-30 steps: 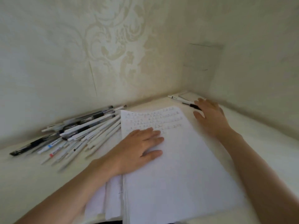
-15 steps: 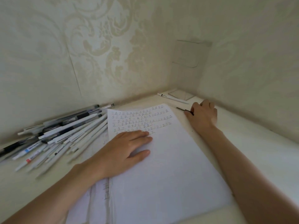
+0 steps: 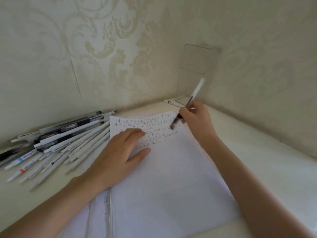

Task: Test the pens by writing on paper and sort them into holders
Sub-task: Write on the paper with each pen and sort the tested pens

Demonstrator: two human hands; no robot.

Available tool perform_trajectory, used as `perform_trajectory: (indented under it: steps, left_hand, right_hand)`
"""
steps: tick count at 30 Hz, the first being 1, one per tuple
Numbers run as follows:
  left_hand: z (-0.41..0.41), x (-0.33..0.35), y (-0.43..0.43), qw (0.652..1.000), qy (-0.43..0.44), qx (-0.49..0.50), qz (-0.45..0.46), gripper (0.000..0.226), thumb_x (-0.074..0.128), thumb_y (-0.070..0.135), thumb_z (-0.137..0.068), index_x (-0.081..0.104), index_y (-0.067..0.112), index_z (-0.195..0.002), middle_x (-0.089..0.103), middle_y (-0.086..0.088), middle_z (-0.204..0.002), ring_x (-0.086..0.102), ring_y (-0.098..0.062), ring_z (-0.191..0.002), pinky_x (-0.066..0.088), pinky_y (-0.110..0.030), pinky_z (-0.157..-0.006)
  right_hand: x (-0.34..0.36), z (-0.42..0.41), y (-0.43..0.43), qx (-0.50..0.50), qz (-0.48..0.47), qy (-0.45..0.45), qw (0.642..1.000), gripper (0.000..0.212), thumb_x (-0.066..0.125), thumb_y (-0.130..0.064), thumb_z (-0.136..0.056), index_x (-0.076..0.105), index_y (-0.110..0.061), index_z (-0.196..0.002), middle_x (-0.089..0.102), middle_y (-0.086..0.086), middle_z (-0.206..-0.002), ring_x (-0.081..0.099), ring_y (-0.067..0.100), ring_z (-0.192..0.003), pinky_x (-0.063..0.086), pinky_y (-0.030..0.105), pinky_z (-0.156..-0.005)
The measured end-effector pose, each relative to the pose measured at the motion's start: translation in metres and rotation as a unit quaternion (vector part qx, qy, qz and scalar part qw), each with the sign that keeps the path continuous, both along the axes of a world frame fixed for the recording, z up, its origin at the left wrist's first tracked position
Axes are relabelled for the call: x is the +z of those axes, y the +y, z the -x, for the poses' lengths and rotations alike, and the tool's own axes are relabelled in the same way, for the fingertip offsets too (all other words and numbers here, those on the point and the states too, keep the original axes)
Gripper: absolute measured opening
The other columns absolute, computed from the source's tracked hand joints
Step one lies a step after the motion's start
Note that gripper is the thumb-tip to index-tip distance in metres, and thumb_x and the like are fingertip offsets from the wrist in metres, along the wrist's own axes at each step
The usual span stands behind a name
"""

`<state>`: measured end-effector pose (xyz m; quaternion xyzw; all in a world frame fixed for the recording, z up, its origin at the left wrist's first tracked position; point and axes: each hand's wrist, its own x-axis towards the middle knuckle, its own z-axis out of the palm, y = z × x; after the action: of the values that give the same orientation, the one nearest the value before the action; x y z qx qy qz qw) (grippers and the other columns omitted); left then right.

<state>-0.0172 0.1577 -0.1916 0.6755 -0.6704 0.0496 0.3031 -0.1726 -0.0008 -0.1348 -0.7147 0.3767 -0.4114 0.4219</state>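
Right hand [image 3: 195,117] grips pen [image 3: 190,100] — left hand [image 3: 120,157] flat on paper [image 3: 171,177].

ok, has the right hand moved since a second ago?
Yes. The right hand came away from the lone white pen in the corner, toward the paper; it now grips a dark-tipped pen over the written rows.

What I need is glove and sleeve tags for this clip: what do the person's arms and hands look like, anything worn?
Nothing worn shows. The left hand and right hand are bare: no gloves or rings visible. The left forearm and right forearm are bare to the picture's edge, with no sleeve, watch or bracelet. Blur could hide small marks.
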Motion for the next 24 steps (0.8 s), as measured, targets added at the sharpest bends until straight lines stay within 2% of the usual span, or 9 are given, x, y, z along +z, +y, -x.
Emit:
perform_trajectory:
  steps: [3,6,8,10,15,17,19,21,24]
  left_hand:
    - [-0.001,0.006,0.001,0.996,0.071,0.032,0.041,0.067,0.035,0.065,-0.082,0.050,0.017,-0.126,0.052,0.009,-0.117,0.047,-0.004,-0.108,0.037,-0.022,-0.090]
    - [-0.001,0.010,0.003,0.994,0.086,0.034,0.058,0.054,0.038,0.062,-0.082,0.057,0.022,-0.113,0.060,0.013,-0.091,0.052,-0.002,-0.086,0.041,-0.022,-0.072]
    - [-0.001,0.011,0.004,0.994,0.074,0.030,0.068,0.041,0.043,0.056,-0.085,0.061,0.022,-0.097,0.058,0.012,-0.077,0.050,-0.005,-0.073,0.041,-0.024,-0.061]
    - [-0.001,0.010,0.003,0.993,0.085,0.037,0.069,0.031,0.054,0.049,-0.087,0.058,0.019,-0.090,0.055,0.010,-0.075,0.050,-0.008,-0.070,0.041,-0.025,-0.059]
    - [0.003,0.006,0.002,0.996,0.073,0.041,0.035,0.018,0.046,0.026,-0.093,0.049,0.012,-0.103,0.051,0.009,-0.080,0.050,-0.009,-0.072,0.037,-0.014,-0.060]
    - [0.003,0.004,0.002,0.996,0.076,0.035,0.009,0.020,0.039,0.029,-0.097,0.049,0.015,-0.106,0.053,0.008,-0.083,0.051,-0.010,-0.073,0.037,-0.017,-0.059]
    - [0.001,0.005,0.001,0.997,0.071,0.027,0.006,0.033,0.031,0.041,-0.097,0.051,0.014,-0.098,0.052,0.009,-0.077,0.050,-0.010,-0.074,0.037,-0.018,-0.059]
    - [0.000,0.007,0.002,0.999,0.037,0.030,0.018,0.046,0.025,0.050,-0.092,0.052,0.013,-0.090,0.052,0.010,-0.070,0.048,-0.012,-0.064,0.035,-0.020,-0.053]
    - [-0.001,0.010,0.006,0.998,-0.020,0.047,0.045,0.048,0.023,0.054,-0.092,0.053,0.017,-0.085,0.046,0.012,-0.054,0.042,-0.009,-0.045,0.033,-0.022,-0.043]
  right_hand:
    - [-0.002,-0.011,0.019,0.230,-0.142,-0.046,0.962,0.014,0.052,-0.004,-0.091,0.057,-0.011,-0.079,0.064,0.003,-0.063,0.049,0.011,-0.059,0.033,0.021,-0.054]
    - [-0.012,-0.016,0.027,0.329,-0.140,0.012,0.934,0.016,0.058,0.000,-0.087,0.067,-0.013,-0.084,0.061,0.001,-0.073,0.050,0.009,-0.067,0.032,0.022,-0.059]
    - [-0.014,-0.018,0.029,0.346,-0.152,0.004,0.926,0.015,0.057,-0.004,-0.089,0.069,-0.013,-0.085,0.059,-0.001,-0.074,0.049,0.009,-0.069,0.032,0.021,-0.059]
    - [-0.013,-0.017,0.028,0.336,-0.180,-0.035,0.924,0.016,0.054,-0.010,-0.093,0.067,-0.011,-0.084,0.059,0.001,-0.070,0.048,0.011,-0.067,0.032,0.022,-0.058]
    - [-0.017,-0.019,0.030,0.350,-0.192,-0.074,0.914,0.012,0.053,-0.008,-0.093,0.060,-0.010,-0.083,0.062,0.007,-0.069,0.053,0.014,-0.062,0.035,0.024,-0.057]
    - [-0.020,-0.022,0.033,0.360,-0.191,-0.073,0.910,0.012,0.051,-0.009,-0.092,0.060,-0.009,-0.084,0.060,0.006,-0.067,0.054,0.014,-0.063,0.036,0.024,-0.058]
    - [-0.022,-0.023,0.035,0.375,-0.193,-0.070,0.904,0.011,0.050,-0.014,-0.088,0.060,-0.009,-0.085,0.059,0.006,-0.068,0.054,0.015,-0.064,0.036,0.025,-0.060]
    - [-0.025,-0.023,0.037,0.387,-0.186,-0.067,0.901,0.009,0.053,-0.016,-0.087,0.059,-0.009,-0.085,0.059,0.007,-0.069,0.053,0.015,-0.065,0.036,0.026,-0.062]
    - [-0.024,-0.022,0.038,0.390,-0.169,-0.085,0.901,0.007,0.057,-0.011,-0.085,0.056,-0.009,-0.079,0.057,0.004,-0.065,0.050,0.014,-0.062,0.036,0.025,-0.061]
